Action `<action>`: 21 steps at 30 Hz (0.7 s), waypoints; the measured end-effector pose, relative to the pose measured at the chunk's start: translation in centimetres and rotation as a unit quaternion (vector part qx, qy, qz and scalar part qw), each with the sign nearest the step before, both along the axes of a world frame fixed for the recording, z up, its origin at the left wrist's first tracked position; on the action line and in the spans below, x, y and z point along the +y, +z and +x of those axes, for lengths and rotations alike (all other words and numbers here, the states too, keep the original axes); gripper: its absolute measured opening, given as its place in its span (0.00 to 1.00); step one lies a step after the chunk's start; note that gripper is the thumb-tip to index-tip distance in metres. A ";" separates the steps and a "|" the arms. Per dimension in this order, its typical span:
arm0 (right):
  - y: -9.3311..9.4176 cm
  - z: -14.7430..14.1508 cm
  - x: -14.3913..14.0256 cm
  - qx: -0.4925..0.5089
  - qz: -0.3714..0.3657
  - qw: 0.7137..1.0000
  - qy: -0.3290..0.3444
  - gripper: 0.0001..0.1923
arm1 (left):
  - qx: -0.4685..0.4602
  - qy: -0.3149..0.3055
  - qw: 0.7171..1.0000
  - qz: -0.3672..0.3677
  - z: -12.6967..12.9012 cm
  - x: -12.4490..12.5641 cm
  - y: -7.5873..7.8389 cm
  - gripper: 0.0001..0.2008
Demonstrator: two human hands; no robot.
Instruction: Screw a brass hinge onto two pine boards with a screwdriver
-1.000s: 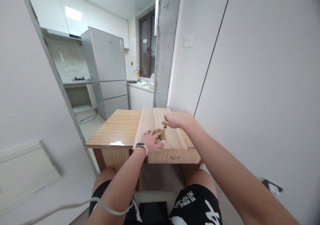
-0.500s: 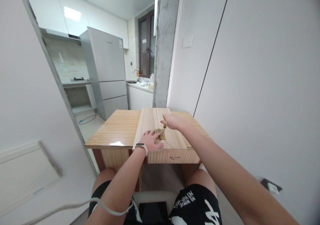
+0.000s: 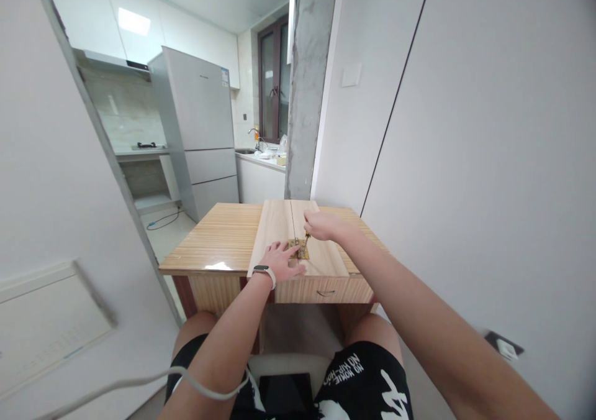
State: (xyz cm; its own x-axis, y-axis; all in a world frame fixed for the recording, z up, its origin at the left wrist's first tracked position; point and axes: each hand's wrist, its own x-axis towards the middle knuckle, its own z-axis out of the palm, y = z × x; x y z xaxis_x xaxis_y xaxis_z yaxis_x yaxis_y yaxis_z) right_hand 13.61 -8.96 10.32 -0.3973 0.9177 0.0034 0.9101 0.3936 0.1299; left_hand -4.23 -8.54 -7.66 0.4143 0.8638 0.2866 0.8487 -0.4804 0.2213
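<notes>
Compared with 1 second ago, the right hand (image 3: 321, 224) has shifted a little toward the seam and sits lower over the brass hinge (image 3: 299, 248), so the screwdriver (image 3: 306, 241) tip now meets the hinge plate; the screw work looks to be continuing. This hand is closed around the small yellow handle. The left hand (image 3: 282, 262) lies flat, fingers spread, just left of the hinge, pressing the 2 pale wooden boards (image 3: 284, 221). The boards are smooth and straight-grained, lying on the glossy striped table (image 3: 218, 243).
</notes>
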 end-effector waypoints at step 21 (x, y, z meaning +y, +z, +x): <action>0.1 -0.2 -0.4 0.008 0.016 0.999 -0.034 0.22 | 0.004 0.007 1.000 -0.002 0.1 -0.1 0.1 0.40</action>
